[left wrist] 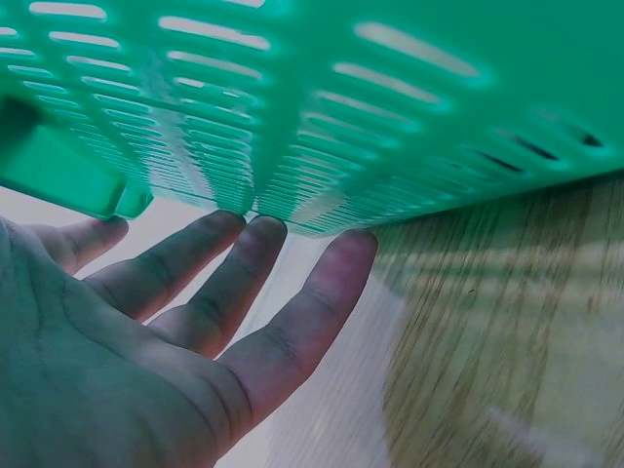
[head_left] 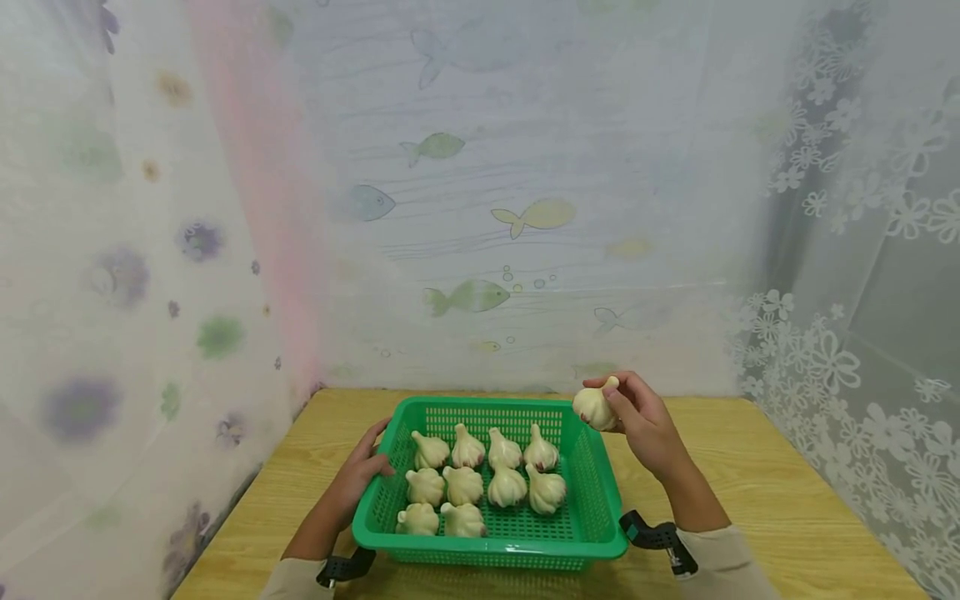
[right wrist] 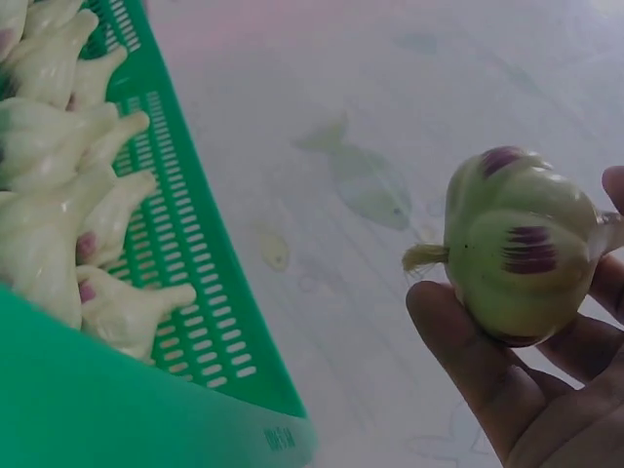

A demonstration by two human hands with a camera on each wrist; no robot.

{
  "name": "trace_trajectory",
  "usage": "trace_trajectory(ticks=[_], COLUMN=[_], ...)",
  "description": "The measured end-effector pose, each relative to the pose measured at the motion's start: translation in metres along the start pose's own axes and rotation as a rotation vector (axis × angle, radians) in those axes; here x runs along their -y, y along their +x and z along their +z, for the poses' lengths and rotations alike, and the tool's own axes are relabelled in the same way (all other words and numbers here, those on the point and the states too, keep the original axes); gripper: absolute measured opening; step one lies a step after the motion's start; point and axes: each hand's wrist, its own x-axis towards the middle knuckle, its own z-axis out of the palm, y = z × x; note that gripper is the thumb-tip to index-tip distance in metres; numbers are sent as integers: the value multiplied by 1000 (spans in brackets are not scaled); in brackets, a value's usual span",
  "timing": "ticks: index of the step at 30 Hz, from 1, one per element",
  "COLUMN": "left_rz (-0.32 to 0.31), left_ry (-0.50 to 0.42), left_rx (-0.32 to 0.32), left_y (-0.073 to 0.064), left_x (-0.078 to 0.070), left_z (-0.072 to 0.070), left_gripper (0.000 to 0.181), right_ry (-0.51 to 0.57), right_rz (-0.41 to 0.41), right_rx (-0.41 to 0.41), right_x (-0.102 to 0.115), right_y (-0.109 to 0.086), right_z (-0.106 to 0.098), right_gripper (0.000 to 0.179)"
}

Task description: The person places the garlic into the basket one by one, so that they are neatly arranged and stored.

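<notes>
A green plastic basket [head_left: 495, 547] with slotted walls stands on the table, and several garlic bulbs [head_left: 463, 484] sit in rows inside it. My left hand [head_left: 351, 485] holds the basket's left side, thumb over the rim. Its other fingers [left wrist: 310, 317] reach along the outer wall in the left wrist view. Above the back right corner, my right hand [head_left: 643, 425] grips one garlic bulb [head_left: 595, 408] between thumb and fingers. The right wrist view shows this bulb [right wrist: 522, 249] with purple streaks and a small tuft of roots, raised beside the basket.
The wooden table [head_left: 690, 454] extends to both sides of the basket. A pale curtain [head_left: 525, 250] printed with fish hangs behind it, and flowered sheets flank the left and right. Each wrist carries a black camera mount [head_left: 652, 533].
</notes>
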Motion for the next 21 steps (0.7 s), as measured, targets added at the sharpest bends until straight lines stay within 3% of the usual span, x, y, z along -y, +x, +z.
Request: trace_trajectory(ticks=[4,10,21], left_rz=[-2,-4,-5], left_ry=[-3,-6,6], left_rx=[3,-6,-15], left_y=[0,0,-1], left_x=[-1,-1,-2], left_z=[1,1,2], left_gripper=[84,84,85], right_ry=[-25,-56,-304], right_rz=[44,91,29], right_rx=[80,166,382], right_x=[-2,-1,-3], right_y=[-1,1,19], right_z=[6,18,22], right_gripper=[24,45,56])
